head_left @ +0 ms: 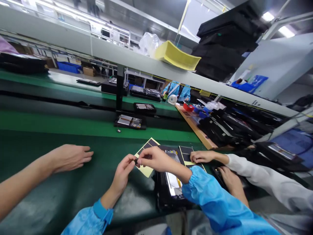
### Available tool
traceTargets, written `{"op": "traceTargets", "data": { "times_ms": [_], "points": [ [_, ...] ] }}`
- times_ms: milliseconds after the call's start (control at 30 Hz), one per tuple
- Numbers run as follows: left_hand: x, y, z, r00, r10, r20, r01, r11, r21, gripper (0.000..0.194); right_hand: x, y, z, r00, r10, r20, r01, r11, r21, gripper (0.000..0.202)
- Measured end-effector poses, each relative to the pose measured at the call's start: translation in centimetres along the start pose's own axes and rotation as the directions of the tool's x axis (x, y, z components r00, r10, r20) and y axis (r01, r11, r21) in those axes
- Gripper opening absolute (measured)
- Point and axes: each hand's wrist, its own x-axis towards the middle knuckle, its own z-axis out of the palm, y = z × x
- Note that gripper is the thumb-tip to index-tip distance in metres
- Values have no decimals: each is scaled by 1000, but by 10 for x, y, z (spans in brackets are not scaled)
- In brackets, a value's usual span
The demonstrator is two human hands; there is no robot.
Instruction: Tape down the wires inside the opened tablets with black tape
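Both of my hands, in blue sleeves, meet at a small dark piece [136, 161] above the green bench. My left hand [122, 174] pinches it from the left, and my right hand [155, 158] closes its fingers on it from the right. Under and behind my fingers lies a yellow sheet with dark rectangular stickers [146, 171]. Below my right forearm, an opened device with silver inner parts [173, 184] rests in a black tray; the forearm hides part of it.
At the left, another person's bare hand [70, 157] hovers over the bench. Two more hands, one in a white sleeve [201, 156], work at the right by a second sticker sheet [186, 153]. Another opened device [129, 121] lies ahead, beneath a long shelf beam [105, 49].
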Motion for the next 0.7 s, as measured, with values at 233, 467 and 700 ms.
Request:
{"op": "traceTargets", "data": {
  "times_ms": [233, 467, 700],
  "points": [
    [-44, 19, 8, 997, 18, -81, -16, 999, 30, 33, -34, 2, 23, 1000, 19, -13, -18, 997, 81, 20],
    [-51, 20, 15, 946, -5, -325, -17, 998, -64, 36, -42, 2, 41, 993, 63, -98, -43, 980, 194, 15],
    [-24, 5, -4, 906, -130, -402, 53, 979, -197, 48, -27, 35, 22, 957, 187, -221, -82, 908, 411, 33]
  ]
}}
